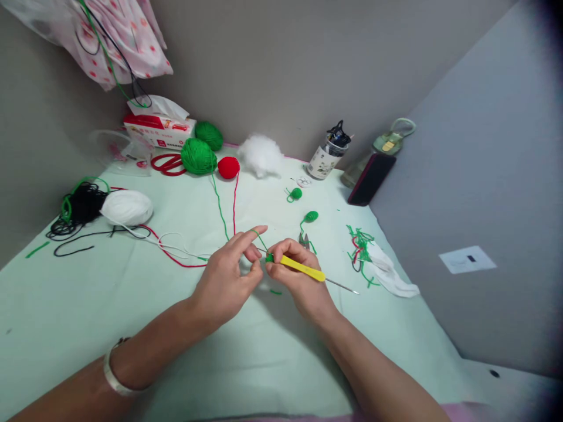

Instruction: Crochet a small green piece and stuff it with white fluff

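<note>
In my right hand is a crochet hook with a yellow handle, its rear metal end pointing right. A small green crocheted piece sits at the hook's front end, against my right fingertips. My left hand has its index finger stretched out, with a green yarn strand running from it down to the piece. The left thumb and other fingers are bent close to the hook's tip; whether they touch the piece is unclear. Two small green crocheted pieces, one round and one oval, lie beyond my hands.
Green yarn balls, a red yarn ball, red-handled scissors and white stuffing lie at the back. White yarn and black yarn are left. Yarn scraps, a phone and a pen jar are right.
</note>
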`<state>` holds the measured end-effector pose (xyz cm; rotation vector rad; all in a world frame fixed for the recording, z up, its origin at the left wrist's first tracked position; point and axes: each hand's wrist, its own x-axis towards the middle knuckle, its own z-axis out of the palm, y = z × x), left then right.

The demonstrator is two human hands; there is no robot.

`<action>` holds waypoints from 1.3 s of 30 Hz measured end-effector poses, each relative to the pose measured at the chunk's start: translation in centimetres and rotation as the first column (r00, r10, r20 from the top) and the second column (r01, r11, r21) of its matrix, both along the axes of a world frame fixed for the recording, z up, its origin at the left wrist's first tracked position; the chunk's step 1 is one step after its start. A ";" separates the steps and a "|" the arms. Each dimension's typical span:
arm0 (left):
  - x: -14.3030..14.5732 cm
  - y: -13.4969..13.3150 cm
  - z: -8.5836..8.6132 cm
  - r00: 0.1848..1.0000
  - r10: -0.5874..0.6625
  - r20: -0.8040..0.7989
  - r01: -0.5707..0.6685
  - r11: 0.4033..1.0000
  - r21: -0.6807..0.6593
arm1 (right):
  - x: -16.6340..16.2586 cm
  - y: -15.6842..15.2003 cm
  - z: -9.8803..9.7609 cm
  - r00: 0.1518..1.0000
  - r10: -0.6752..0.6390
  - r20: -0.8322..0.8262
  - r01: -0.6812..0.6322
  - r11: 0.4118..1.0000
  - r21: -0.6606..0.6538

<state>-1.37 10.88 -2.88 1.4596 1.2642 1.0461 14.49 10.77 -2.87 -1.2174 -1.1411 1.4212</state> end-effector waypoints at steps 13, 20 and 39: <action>-1.0 0.7 -0.1 0.711 0.108 0.695 0.271 0.870 -0.412 | 0.4 0.4 -0.3 0.974 0.001 -0.229 0.006 1.000 0.030; -0.8 0.8 0.7 0.624 0.143 0.768 0.340 0.836 -0.431 | 0.0 0.4 0.6 0.945 -0.003 -0.328 -0.021 0.997 -0.070; -0.9 -0.8 1.8 0.748 -0.036 0.663 0.259 0.936 -0.241 | 0.1 -2.3 2.4 0.998 0.055 0.005 -0.054 0.958 0.282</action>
